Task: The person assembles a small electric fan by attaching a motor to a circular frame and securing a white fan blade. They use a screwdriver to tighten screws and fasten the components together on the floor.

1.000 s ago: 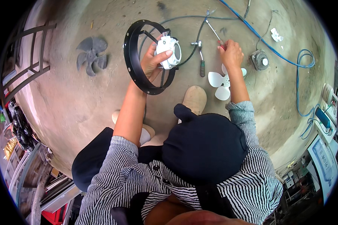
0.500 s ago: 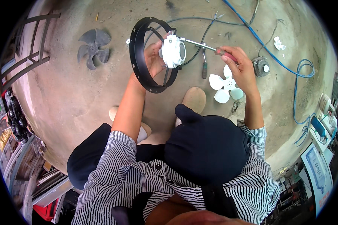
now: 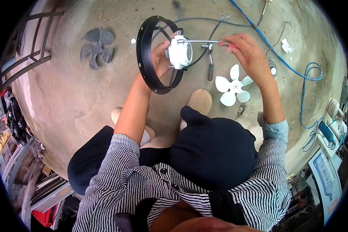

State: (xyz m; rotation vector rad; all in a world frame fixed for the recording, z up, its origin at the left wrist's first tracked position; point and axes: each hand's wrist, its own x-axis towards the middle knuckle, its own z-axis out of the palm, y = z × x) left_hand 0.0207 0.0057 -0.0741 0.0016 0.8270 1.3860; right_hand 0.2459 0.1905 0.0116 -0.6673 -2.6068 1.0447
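Upright above the floor stands a black round fan frame (image 3: pixel 144 58), with a white fan motor (image 3: pixel 178 56) fixed at its middle on thin struts. My left hand (image 3: pixel 159 58) reaches behind the motor inside the ring and grips it; part of the fingers is hidden by the motor. In my right hand (image 3: pixel 248 54) is a screwdriver (image 3: pixel 201 41) with a red handle and long silver shaft, held level. Its tip meets the top of the motor housing. The fingers are closed round the handle, which they mostly cover.
A white fan blade (image 3: pixel 233 88) and a dark-handled tool (image 3: pixel 210 69) lie below the screwdriver. A grey fan blade (image 3: pixel 98 48) lies at left. Behind my right wrist sits a partly hidden motor (image 3: pixel 273 70). Blue cable (image 3: pixel 274 48) runs along the right; metal racks (image 3: pixel 38 38) stand at left.
My right hand has moved right and slightly up, and the screwdriver now lies nearly level instead of sloping down. The frame has shifted slightly to the right. My left hand keeps its grip.
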